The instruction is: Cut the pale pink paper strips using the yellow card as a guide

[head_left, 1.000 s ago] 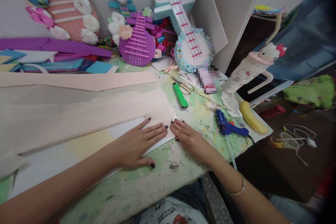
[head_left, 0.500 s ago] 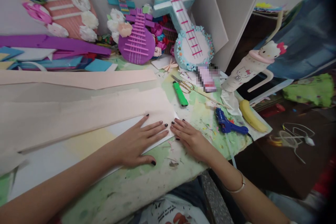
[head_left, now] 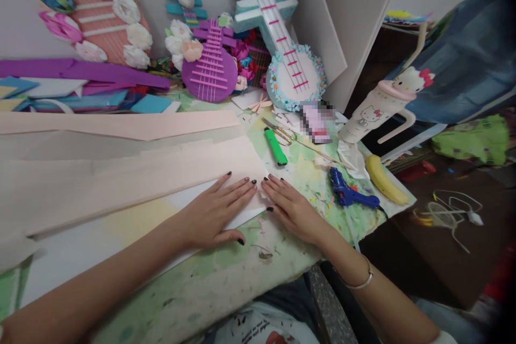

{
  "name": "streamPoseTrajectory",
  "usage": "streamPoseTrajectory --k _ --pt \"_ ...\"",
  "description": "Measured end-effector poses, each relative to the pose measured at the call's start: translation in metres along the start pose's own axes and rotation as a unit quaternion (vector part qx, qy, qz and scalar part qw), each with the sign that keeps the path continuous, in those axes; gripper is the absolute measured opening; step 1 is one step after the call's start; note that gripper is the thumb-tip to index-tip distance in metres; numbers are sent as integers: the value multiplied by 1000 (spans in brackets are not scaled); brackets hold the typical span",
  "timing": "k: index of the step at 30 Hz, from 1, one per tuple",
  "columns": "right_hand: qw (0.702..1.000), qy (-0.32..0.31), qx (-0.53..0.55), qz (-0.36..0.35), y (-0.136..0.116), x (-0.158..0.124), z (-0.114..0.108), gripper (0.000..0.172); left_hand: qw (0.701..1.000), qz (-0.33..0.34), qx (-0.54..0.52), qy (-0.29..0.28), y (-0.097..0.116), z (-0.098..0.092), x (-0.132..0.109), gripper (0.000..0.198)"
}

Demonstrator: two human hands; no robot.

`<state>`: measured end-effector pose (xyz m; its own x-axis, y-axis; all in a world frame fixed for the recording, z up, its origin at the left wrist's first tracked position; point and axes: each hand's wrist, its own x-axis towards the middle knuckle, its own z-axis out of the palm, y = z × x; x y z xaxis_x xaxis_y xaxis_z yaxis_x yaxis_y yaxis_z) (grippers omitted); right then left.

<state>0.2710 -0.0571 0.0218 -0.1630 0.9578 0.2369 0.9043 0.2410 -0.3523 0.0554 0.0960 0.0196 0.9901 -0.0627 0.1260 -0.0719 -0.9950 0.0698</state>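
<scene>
My left hand (head_left: 213, 212) lies flat with its fingers spread on a white board (head_left: 161, 242), its fingertips at the edge of a pale pink sheet (head_left: 133, 180). Beside it, my right hand (head_left: 292, 207) rests with outstretched fingers at the right end of the board and sheet, holding nothing. The fingertips of both hands nearly meet. Above them lie a green cutter (head_left: 276, 147) and gold-handled scissors (head_left: 284, 133).
A blue glue gun (head_left: 352, 191), a banana (head_left: 385, 178) and a tumbler (head_left: 365, 114) stand or lie at the right. Craft instruments, purple (head_left: 212, 67) and light blue (head_left: 296, 75), lean at the back. A pale pink strip (head_left: 149, 124) lies behind the sheet.
My left hand has shifted slightly up along the board, and my right hand's fingertips have moved slightly up and left. The view has shifted a little.
</scene>
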Motion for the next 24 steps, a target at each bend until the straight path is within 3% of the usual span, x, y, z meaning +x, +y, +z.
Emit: streamPoseTrajectory --k 6,12,24 --pt "999 36 22 8 10 6 -3 44 1000 -2 -15 -13 -4 4 -2 90" --pt "999 -34 -8 -14 8 3 0 45 999 21 -39 0 -4 1 -4 86" --pt "998 -16 64 -19 16 5 1 42 998 17 -42 -33 -9 -1 -2 80"
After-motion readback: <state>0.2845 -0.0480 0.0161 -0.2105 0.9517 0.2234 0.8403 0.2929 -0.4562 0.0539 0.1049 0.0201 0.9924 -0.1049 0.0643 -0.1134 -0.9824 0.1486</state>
